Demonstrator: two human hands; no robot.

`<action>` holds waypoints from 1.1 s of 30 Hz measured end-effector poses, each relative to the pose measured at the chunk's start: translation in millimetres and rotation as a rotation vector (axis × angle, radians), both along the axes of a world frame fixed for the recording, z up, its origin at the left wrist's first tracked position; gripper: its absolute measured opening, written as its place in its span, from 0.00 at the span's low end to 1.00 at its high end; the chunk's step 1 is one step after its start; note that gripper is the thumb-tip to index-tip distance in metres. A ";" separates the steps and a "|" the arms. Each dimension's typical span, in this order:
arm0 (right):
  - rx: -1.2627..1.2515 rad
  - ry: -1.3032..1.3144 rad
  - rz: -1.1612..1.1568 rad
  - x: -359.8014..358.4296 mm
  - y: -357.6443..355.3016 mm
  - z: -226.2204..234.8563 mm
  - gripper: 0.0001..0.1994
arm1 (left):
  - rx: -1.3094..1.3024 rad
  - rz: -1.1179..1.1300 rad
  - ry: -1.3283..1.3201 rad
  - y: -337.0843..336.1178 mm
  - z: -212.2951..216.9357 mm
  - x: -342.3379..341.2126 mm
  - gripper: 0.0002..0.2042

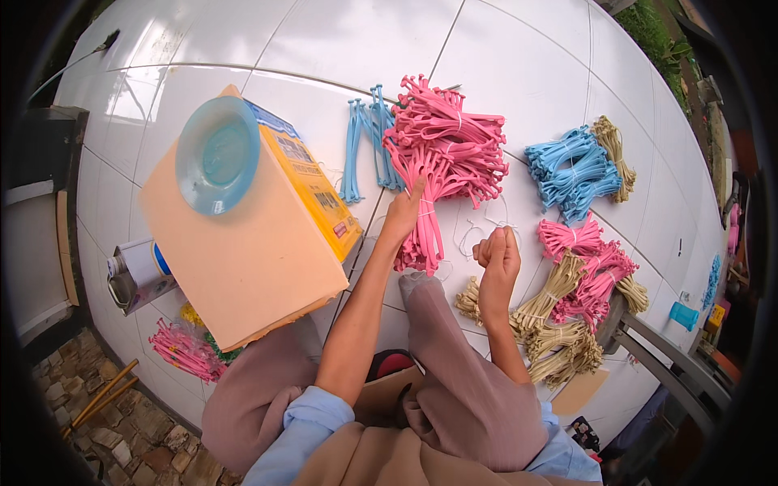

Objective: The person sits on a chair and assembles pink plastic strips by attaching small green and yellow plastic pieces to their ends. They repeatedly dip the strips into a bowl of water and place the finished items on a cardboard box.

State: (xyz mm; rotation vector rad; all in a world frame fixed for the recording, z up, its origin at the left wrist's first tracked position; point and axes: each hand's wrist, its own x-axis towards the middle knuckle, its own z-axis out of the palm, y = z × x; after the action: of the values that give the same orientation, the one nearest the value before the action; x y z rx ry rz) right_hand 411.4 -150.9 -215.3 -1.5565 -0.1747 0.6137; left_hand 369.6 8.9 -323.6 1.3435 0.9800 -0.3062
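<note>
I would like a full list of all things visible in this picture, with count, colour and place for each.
pink strap pile: one heap, pink, top centre of the white tiled floor
blue strap bundle: one, blue, left of the pink pile
blue bundles: several, blue, right
beige bundles: several, beige, lower right
small pink bundles: several, pink, right
cardboard box: one, orange and yellow, left
plate: one, blue, on the box
white string: thin, between the hands
left hand: pressing on a pink bundle
right hand: closed in a fist, its grip apparently on the string
</note>
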 end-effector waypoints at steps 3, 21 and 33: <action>-0.375 0.031 0.143 8.4 9.8 -4.5 0.08 | -0.120 0.257 -0.313 -21.3 12.4 6.0 0.38; -0.292 -0.812 0.293 18.5 39.2 -37.4 0.06 | -0.289 0.235 -0.551 -28.7 34.3 -20.8 0.39; -0.189 -0.692 0.456 31.6 36.3 -12.5 0.05 | -0.466 0.213 -0.583 -20.4 49.0 -27.8 0.44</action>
State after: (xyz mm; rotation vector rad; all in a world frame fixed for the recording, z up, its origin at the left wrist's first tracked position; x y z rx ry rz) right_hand 443.0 -114.6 -227.8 -1.8815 -1.0393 0.4207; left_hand 341.8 -11.4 -274.7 0.8176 0.5071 0.0292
